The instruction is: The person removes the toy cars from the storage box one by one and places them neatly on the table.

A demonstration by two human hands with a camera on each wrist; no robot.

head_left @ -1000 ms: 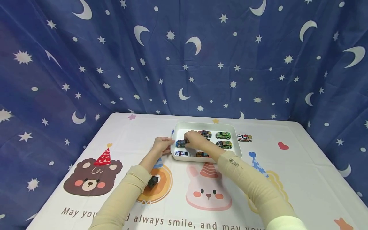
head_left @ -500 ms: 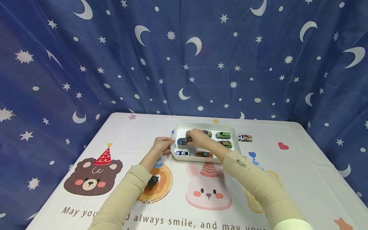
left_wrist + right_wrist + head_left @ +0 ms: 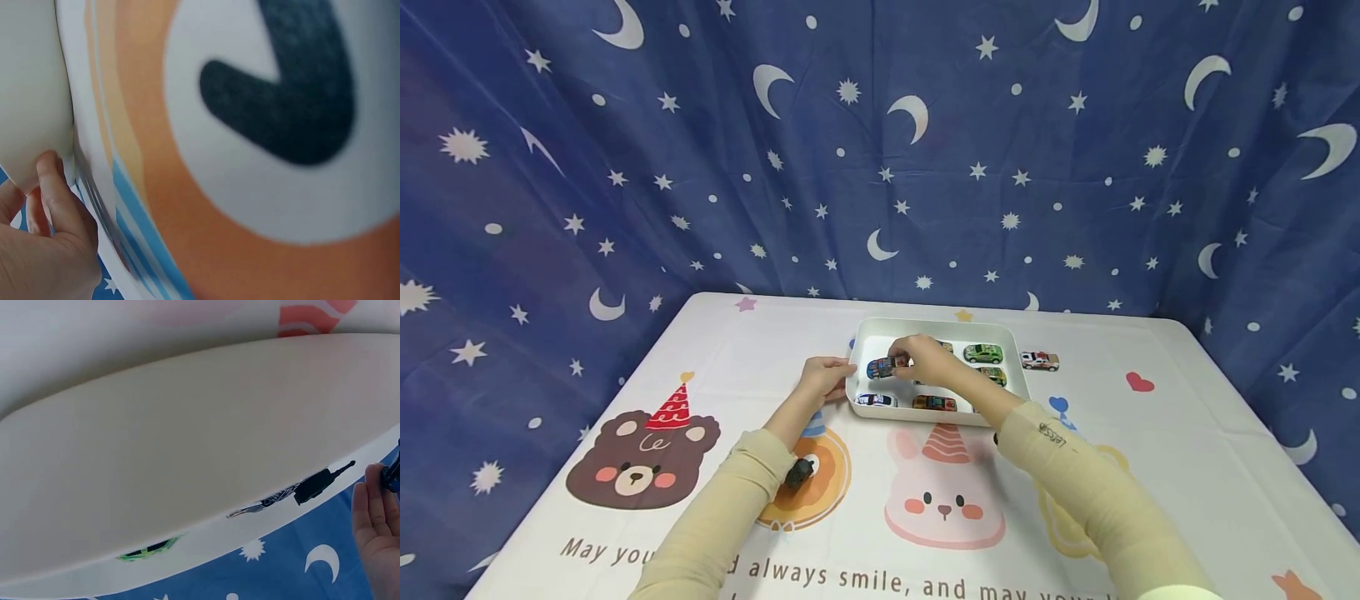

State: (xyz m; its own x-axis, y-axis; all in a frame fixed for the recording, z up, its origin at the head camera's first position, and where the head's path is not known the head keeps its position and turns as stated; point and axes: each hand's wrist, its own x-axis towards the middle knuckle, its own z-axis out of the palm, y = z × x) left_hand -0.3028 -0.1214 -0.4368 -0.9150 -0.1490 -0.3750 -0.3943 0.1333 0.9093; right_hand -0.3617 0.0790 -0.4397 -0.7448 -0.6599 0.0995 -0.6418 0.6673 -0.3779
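Note:
At the left end of the white tray (image 3: 895, 413) my left hand (image 3: 822, 380) grips its wall, and in the left wrist view the thumb and fingers pinch the tray's corner. Over the tray's left half, my right hand (image 3: 925, 358) pinches a dark blue toy car (image 3: 880, 367) by its right end. That car is cut off at the edge of the right wrist view, beside the fingertips. In front of it inside the tray stand a white toy car (image 3: 876, 401) and a red-orange toy car (image 3: 935, 403). The right hand partly covers another car behind it.
A green toy car (image 3: 982, 353) and a yellow-green toy car (image 3: 996, 376) occupy the tray's right side. Outside, just past its right end, lies a white-and-red toy car (image 3: 1040, 361). A printed white cloth (image 3: 1187, 467) covers the table; a blue star-patterned curtain (image 3: 820, 167) hangs behind.
The right hand has shifted slightly right and back with the blue car, uncovering more of the red-orange car. The left hand has stayed at the tray's left end.

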